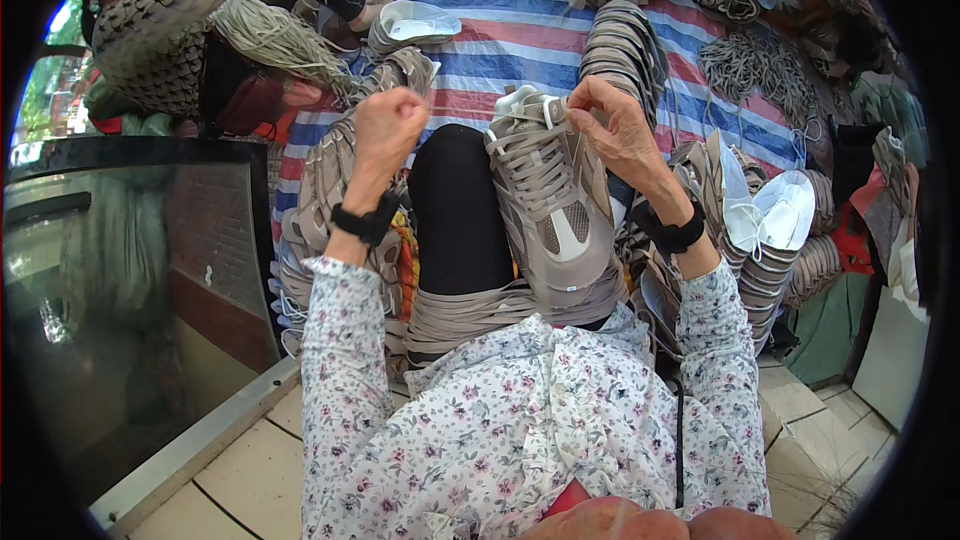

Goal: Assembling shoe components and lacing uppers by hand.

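Note:
A beige and grey sneaker upper (545,190) rests on my right thigh, its toe toward me. Pale flat laces cross its front in rows. My left hand (388,125) is closed in the air left of the shoe's collar, pinching a shoelace (455,114) that stretches toward the shoe and looks faint and blurred. At the collar's right side, my right hand (615,130) pinches the lace between thumb and forefinger; the fingertips partly hide it. A bundle of grey-beige laces (470,318) lies across my lap.
Stacks of nested shoe uppers (625,50) stand on a striped tarp (490,40). Loose laces (760,70) are heaped at the far right. A dark glass-fronted cabinet (150,270) stands close on my left. Another person (165,40) sits at the far left.

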`<control>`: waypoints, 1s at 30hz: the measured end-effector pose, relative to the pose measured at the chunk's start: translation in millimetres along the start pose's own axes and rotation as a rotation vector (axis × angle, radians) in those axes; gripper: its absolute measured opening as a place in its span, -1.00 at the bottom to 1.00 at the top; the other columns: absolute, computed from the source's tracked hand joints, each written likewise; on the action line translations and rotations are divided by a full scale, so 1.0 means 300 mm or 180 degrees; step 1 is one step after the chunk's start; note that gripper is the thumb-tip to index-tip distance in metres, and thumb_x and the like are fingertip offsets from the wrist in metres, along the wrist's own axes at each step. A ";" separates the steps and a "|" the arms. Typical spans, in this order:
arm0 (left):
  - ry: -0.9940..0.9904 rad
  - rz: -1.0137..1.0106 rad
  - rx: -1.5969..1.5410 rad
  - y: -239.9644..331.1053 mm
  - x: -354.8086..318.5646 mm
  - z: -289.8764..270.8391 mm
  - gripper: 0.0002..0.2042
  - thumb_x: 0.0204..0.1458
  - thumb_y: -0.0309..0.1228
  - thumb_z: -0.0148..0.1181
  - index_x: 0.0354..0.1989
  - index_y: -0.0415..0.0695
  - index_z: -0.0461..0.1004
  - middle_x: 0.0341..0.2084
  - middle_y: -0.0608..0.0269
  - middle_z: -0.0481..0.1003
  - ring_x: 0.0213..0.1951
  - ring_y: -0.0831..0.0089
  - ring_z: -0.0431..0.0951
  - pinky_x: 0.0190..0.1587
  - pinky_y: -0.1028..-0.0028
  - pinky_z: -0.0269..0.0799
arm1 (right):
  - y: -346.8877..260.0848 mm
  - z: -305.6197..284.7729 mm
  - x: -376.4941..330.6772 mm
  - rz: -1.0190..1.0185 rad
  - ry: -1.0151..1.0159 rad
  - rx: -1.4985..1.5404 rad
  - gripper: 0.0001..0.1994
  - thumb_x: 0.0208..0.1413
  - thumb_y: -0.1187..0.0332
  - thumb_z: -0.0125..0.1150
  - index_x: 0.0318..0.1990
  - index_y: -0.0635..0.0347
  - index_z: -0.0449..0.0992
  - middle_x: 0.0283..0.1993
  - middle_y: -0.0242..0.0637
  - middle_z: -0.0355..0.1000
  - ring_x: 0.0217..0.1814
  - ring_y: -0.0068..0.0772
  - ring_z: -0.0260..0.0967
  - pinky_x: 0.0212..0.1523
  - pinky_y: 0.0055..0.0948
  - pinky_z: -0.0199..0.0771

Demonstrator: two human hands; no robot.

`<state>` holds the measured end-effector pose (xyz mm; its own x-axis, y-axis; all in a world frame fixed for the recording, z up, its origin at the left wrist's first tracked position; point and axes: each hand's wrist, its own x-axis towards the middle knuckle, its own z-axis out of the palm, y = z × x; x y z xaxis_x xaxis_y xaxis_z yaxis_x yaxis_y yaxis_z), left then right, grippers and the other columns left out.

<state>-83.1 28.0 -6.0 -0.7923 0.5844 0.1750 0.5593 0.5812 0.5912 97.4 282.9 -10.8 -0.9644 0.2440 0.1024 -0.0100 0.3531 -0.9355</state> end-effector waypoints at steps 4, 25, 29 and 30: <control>0.0395 -0.0253 0.0172 -0.143 -0.107 -0.096 -0.90 -0.09 -0.44 0.19 -0.48 -0.17 0.60 -0.71 0.22 0.44 -0.63 0.44 0.45 -0.49 0.42 0.36 | -0.015 -0.014 0.001 0.0176 -0.0262 0.0764 -0.88 0.23 0.37 0.21 -0.30 0.22 0.47 -0.38 -0.55 0.33 -0.35 -0.72 0.21 -0.30 -0.63 0.25; 0.0935 -0.1209 0.0817 -0.361 -0.368 -0.154 -0.84 -0.10 -0.41 0.19 -0.42 -0.23 0.61 -0.64 0.06 0.53 -0.53 0.23 0.59 -0.40 0.33 0.46 | 0.068 -0.036 -0.044 0.0676 0.0246 0.1140 -0.83 0.22 0.35 0.20 -0.17 0.27 0.56 -0.30 -0.46 0.49 -0.28 -0.70 0.38 -0.23 -0.68 0.36; 0.0486 -0.1207 0.0192 -0.374 -0.342 -0.115 -0.82 -0.03 -0.45 0.14 -0.32 -0.22 0.61 -0.52 0.01 0.58 -0.46 0.20 0.61 -0.36 0.33 0.48 | 0.103 -0.034 -0.123 0.0921 0.0443 0.1237 -0.86 0.20 0.38 0.20 -0.18 0.24 0.57 -0.31 -0.47 0.49 -0.29 -0.69 0.38 -0.25 -0.69 0.36; 0.0521 -0.1022 0.0024 -0.345 -0.316 -0.099 -0.81 -0.01 -0.46 0.12 -0.27 -0.21 0.61 -0.47 0.01 0.59 -0.44 0.22 0.62 -0.34 0.35 0.48 | 0.130 -0.034 -0.150 0.1130 0.0589 0.1150 -0.87 0.19 0.41 0.19 -0.17 0.23 0.56 -0.30 -0.47 0.49 -0.29 -0.69 0.38 -0.25 -0.68 0.37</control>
<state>-73.0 -104.4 -60.5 -0.9561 0.2733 0.1056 0.2769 0.7249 0.6308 143.2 294.8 -48.4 -0.8626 0.4584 -0.2139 0.1863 -0.1053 -0.9768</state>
